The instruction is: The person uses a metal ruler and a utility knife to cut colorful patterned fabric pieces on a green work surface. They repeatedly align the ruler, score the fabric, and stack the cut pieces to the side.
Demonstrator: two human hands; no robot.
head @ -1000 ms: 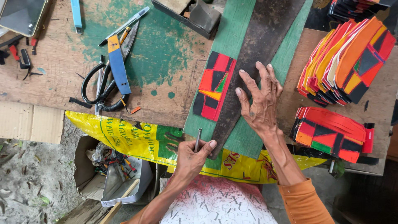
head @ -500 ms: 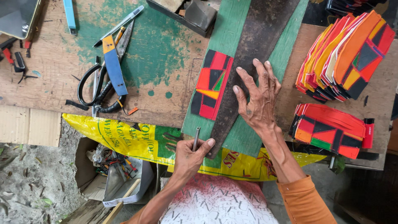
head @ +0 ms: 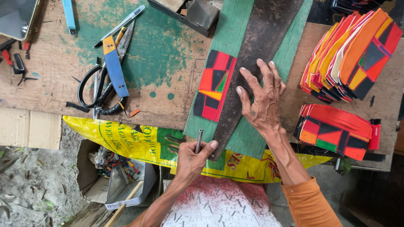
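One patchwork panel (head: pixel 212 86), one saw blade (head: pixel 256 63), two stacks (head: pixel 351 50).

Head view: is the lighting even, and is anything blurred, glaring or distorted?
Head view: soft, even daylight, only faint shadows; right hand on the dark saw blade and left hand holding a thin metal tool look sharp; no glare; wide-angle bending at the edges.

A makeshift craft workshop: a worn wooden workbench (head: pixel 54 80) with flaking green paint carries black-handled scissors (head: pixel 99 90), a saw blade (head: pixel 261 50) and stacks of red, orange and black patchwork pieces (head: pixel 353 50), above a scrap-filled box (head: pixel 113 176) on bare ground.
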